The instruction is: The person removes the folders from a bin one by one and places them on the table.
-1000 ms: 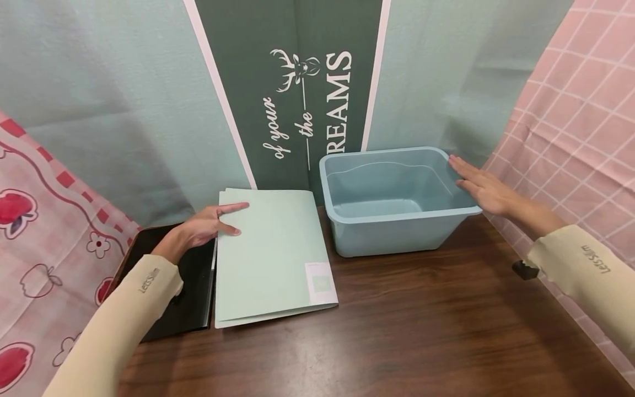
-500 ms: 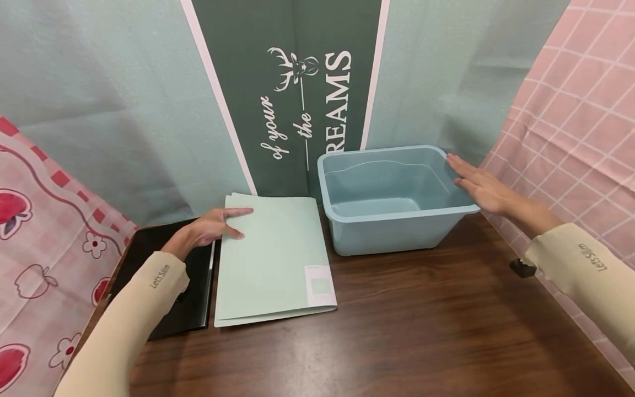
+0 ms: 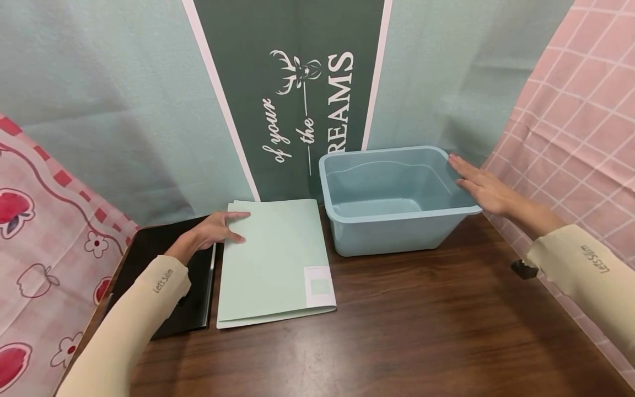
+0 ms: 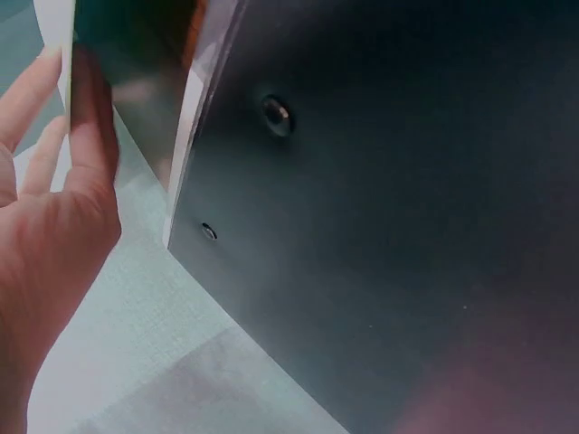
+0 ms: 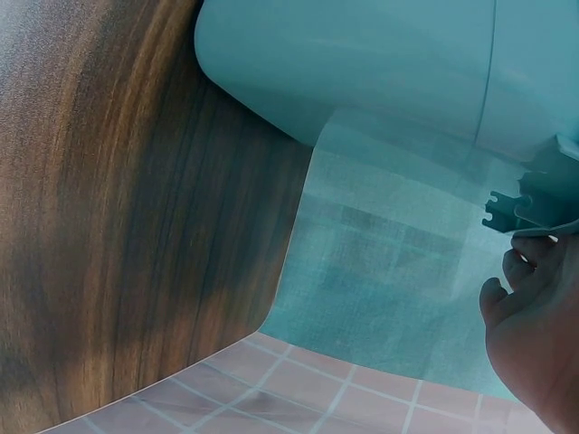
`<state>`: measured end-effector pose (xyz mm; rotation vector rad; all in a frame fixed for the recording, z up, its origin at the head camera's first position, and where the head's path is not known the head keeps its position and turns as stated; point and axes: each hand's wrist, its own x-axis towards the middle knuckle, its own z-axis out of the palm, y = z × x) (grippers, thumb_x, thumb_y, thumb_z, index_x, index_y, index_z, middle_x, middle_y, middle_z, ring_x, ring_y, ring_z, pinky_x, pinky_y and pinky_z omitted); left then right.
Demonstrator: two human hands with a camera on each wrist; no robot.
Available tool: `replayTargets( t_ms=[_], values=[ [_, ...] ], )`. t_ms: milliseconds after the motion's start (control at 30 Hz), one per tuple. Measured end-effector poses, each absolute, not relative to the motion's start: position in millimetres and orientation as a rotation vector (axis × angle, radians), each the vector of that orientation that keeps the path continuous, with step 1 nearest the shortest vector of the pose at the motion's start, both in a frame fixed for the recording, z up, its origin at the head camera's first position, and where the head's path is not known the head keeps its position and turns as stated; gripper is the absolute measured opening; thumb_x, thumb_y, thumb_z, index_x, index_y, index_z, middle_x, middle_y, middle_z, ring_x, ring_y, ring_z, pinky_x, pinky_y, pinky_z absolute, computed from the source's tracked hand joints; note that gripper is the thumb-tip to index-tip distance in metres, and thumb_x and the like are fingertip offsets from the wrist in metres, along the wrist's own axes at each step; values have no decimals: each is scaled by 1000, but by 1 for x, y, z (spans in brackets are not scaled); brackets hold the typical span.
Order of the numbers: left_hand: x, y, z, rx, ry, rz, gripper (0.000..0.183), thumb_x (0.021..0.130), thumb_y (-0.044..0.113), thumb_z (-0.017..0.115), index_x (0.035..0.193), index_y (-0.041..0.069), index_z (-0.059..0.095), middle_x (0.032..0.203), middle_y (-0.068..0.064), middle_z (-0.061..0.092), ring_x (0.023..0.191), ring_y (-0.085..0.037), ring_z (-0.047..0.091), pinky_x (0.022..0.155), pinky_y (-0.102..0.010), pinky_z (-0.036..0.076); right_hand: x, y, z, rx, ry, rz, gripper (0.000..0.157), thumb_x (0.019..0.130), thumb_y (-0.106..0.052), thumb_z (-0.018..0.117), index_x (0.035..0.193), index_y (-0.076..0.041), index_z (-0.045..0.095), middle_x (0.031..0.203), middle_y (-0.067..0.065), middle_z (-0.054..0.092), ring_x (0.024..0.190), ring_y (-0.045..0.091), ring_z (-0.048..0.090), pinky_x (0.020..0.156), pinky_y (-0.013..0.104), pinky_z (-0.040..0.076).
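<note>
My left hand (image 3: pixel 213 229) holds the left edge of a pale green folder (image 3: pixel 273 259), thumb and forefinger over its front face. In the left wrist view the other fingers (image 4: pixel 86 117) go behind that edge. A white label sits at the folder's lower right corner. Left of it, partly under my left forearm, is a black binder (image 3: pixel 198 298) with ringed holes in its side. My right hand (image 3: pixel 483 187) rests with straight fingers along the right rim of a blue plastic bin (image 3: pixel 387 237); nothing shows inside the bin.
Both stand on a dark wooden table (image 3: pixel 397 336). A grey-green printed cloth (image 3: pixel 134 110) hangs behind, a pink checked cloth (image 3: pixel 585 110) at the right and a fruit-print cloth (image 3: pixel 44 264) at the left. A small black object (image 3: pixel 524 269) shows under the right sleeve.
The folder's far edge has come down and slightly toward me, with my left hand moving a little right and down along with it. My right hand and the bin stay put.
</note>
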<state>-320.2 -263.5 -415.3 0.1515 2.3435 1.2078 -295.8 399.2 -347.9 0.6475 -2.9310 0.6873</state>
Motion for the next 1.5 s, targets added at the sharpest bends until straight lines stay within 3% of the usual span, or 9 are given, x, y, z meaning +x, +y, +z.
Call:
replayTargets(
  t_ms=[200,333,433,700,967,1133,1333,1500],
  values=[
    [-317,-259,-414,134,2446,1100,88,90,7,85,165,12,40,168,-27,28,138,-38,46,103,-47,51,-296,400,-348,645,-2933,685,60,114,-17,39,167,3,20,174,25,11,161,47,9,132,52,3],
    [-318,-259,-416,128,2509,1048,88,90,7,85,165,11,39,172,-27,20,154,-43,27,120,-59,37,-296,400,-348,644,-2930,693,60,114,-17,39,166,3,20,174,25,11,160,47,9,132,51,3],
    [-317,-259,-419,123,2547,1015,88,91,9,85,165,11,38,172,-28,17,158,-45,20,123,-62,31,-296,399,-347,647,-2929,698,60,114,-17,39,166,4,19,174,25,10,160,48,8,132,53,3],
    [-311,-259,-421,171,2622,941,87,91,12,84,164,4,37,168,-32,23,153,-49,27,119,-64,35,-298,398,-346,645,-2940,694,60,114,-17,38,167,3,18,174,25,9,161,48,7,132,54,2],
    [-309,-258,-423,191,2712,851,88,91,15,85,163,2,37,165,-33,30,149,-50,36,115,-63,42,-298,398,-348,652,-2933,686,60,114,-18,38,166,4,19,174,25,10,160,48,9,132,47,1],
    [-307,-256,-424,202,2750,829,91,90,12,85,164,0,34,163,-34,34,143,-51,43,111,-61,47,-301,399,-348,653,-2938,671,60,114,-18,38,167,3,19,174,25,10,161,47,8,132,51,3],
    [-305,-256,-422,253,2777,817,97,89,12,86,164,-5,28,163,-35,33,146,-52,41,112,-62,46,-301,399,-348,660,-2947,641,61,114,-20,40,167,4,19,174,26,11,160,48,9,132,53,4],
    [-302,-258,-416,314,2797,841,90,94,14,82,163,-8,28,163,-35,33,145,-54,41,111,-63,46,-301,399,-347,657,-2964,607,62,114,-21,41,165,6,20,173,29,12,160,48,9,132,51,3]
  ],
)
